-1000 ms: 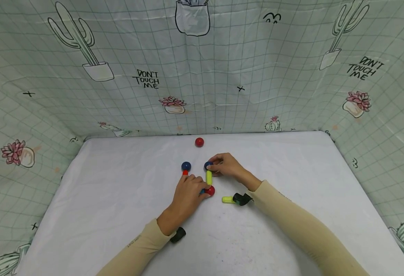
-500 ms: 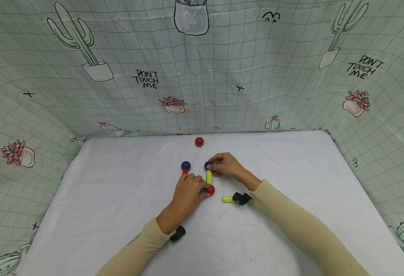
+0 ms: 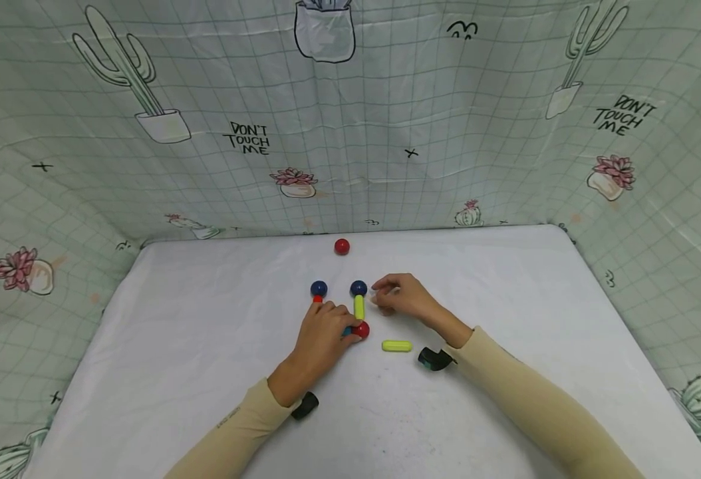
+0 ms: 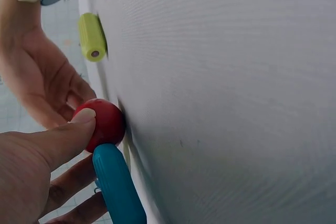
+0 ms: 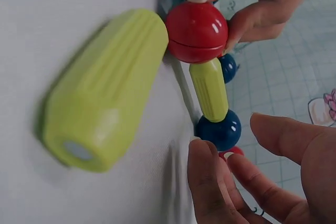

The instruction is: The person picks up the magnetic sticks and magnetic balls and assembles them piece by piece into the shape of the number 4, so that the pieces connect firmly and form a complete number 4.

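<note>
My left hand (image 3: 320, 336) pinches a red ball (image 3: 361, 330) between thumb and finger. A turquoise stick (image 4: 118, 182) meets that ball, partly hidden under the hand in the head view. From the same ball a yellow stick (image 3: 359, 307) leads away to a dark blue ball (image 3: 358, 288). Just right of this blue ball is my right hand (image 3: 407, 296), fingers loosely bent and holding nothing. Beyond the left fingers lies another blue ball (image 3: 318, 288) with a red stick (image 3: 317, 299) at it; the stick's near part is covered by the hand.
A loose yellow stick (image 3: 396, 346) lies on the white cloth right of the held ball. Farther back, near the table's rear edge, sits another red ball (image 3: 341, 247). A printed curtain (image 3: 374, 133) surrounds the back and sides.
My right hand has let go of the blue ball and drawn back a little to the right. The left hand keeps its hold on the red ball.
</note>
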A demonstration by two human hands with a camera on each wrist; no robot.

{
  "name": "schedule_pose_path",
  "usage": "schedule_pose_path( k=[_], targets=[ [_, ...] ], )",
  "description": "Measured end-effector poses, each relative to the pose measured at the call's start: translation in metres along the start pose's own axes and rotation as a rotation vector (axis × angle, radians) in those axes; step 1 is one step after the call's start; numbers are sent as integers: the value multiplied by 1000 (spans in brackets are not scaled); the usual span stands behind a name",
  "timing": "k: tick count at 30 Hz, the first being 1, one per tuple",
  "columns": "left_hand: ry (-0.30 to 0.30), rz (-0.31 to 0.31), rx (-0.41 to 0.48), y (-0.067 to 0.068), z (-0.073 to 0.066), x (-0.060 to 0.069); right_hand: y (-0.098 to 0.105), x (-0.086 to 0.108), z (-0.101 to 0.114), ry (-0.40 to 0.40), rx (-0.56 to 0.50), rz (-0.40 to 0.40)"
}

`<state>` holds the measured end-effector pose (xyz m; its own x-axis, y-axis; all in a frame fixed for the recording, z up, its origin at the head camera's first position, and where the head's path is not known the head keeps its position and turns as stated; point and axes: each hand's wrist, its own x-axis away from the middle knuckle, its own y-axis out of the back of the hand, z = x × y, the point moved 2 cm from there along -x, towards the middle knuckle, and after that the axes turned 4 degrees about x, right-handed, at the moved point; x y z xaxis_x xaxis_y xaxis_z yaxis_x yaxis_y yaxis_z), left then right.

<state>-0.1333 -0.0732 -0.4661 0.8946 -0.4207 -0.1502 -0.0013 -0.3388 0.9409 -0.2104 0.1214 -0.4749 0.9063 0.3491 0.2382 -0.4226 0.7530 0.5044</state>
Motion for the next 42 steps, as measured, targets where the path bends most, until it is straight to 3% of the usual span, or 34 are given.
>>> schedule_pose_path(
  k=[13,23,32,42],
  targets=[
    [5,33,43,2,3,-2,4,37,-15,77,20,61],
    [0,46,50,3,5,-3,6,52,-21,139,85,62],
    [10,61,114,4,7,-5,2,61,-24,168,120,101],
    [16,59,177,6,9,-6,-13,71,-19,232,296,58]
  ],
)
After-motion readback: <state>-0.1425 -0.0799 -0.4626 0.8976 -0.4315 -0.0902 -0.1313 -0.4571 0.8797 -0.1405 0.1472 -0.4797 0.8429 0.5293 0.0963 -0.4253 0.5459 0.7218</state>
